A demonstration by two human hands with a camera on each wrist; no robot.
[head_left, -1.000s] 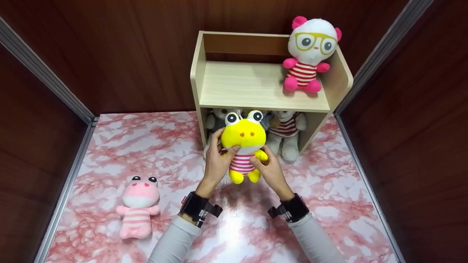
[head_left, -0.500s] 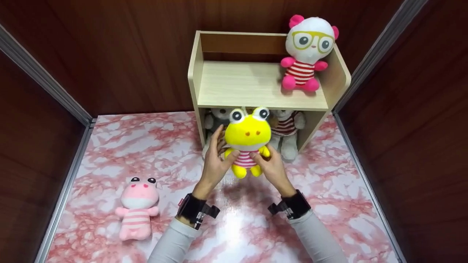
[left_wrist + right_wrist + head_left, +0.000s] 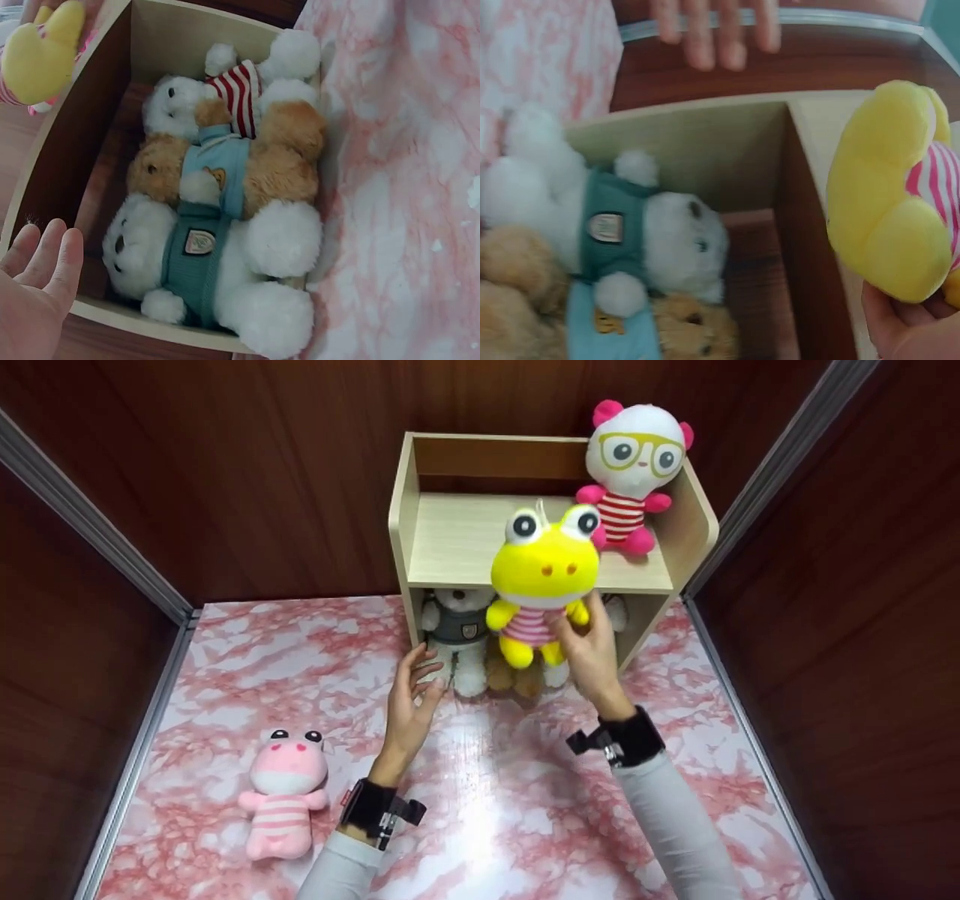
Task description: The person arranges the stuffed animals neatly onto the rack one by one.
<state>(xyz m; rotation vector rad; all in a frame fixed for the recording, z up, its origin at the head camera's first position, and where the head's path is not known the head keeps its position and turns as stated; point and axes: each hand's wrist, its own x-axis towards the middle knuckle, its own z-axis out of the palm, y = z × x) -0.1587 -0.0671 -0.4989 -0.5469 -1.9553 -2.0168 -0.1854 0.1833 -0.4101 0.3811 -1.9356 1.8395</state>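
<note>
The right hand (image 3: 592,649) gripped the soft, light-looking yellow frog plush (image 3: 544,577) by its striped body, raised before the shelf (image 3: 450,540), while the left hand (image 3: 409,705) hung open, fingers relaxed, above the bench (image 3: 487,810).

Left hand (image 3: 409,701) loose, right hand (image 3: 592,649) gripping

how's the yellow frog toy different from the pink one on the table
The yellow frog is held upright in the air by the right hand, in front of the shelf; the pink toy lies on its back on the table, untouched, nearer the open left hand. The frog's head is bright yellow, the other's pale pink. Both have bulging eyes and striped shirts.
</note>
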